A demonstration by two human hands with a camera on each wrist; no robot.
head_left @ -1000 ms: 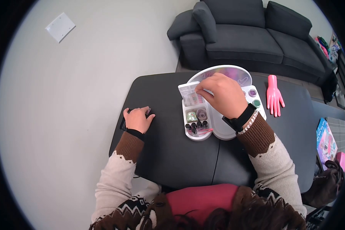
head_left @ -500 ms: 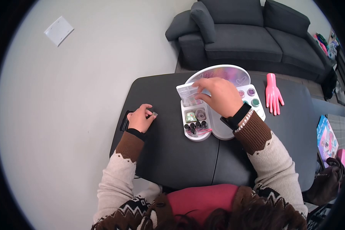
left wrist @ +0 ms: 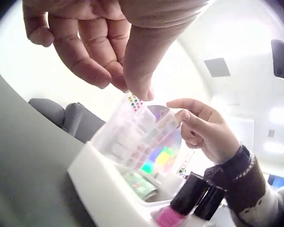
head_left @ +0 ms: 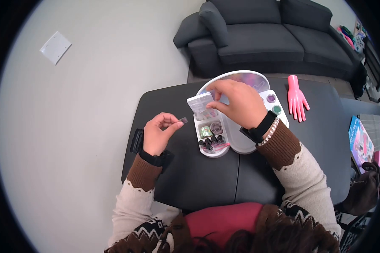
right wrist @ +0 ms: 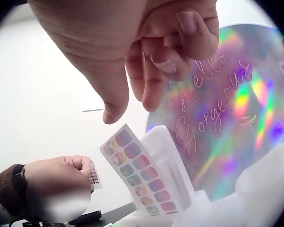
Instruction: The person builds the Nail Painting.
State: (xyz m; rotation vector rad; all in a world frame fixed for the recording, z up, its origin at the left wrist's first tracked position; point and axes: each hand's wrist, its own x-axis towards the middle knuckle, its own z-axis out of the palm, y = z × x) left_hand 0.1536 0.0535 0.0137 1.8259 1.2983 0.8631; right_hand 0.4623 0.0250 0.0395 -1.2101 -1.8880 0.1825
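Note:
My left hand [head_left: 157, 134] is raised over the left part of the table, pinching a small clear sheet of gem stickers [left wrist: 135, 102] between thumb and fingers. The sheet carries rows of coloured dots. My right hand [head_left: 242, 103] hovers above the white manicure kit [head_left: 244, 142], thumb and fingers apart and holding nothing. Just below its thumb, a sheet of nail stickers [right wrist: 142, 172] leans upright against a raised clear lid [head_left: 200, 103]. Nail polish bottles [head_left: 210, 142] with black caps and a rolled strip [head_left: 216, 128] lie in the kit's left compartments.
A shiny mirror-like panel [right wrist: 217, 118] reading "Hello Gorgeous" stands at the kit's back. Small pots, one green [head_left: 276, 109], sit on its right side. A pink model hand [head_left: 297, 99] lies to the right. A black object [head_left: 137, 141] rests by the table's left edge.
The left hand has lifted from the table's left side and moved right with the gem sheet. The right hand's thumb and fingers have spread apart beside the lid.

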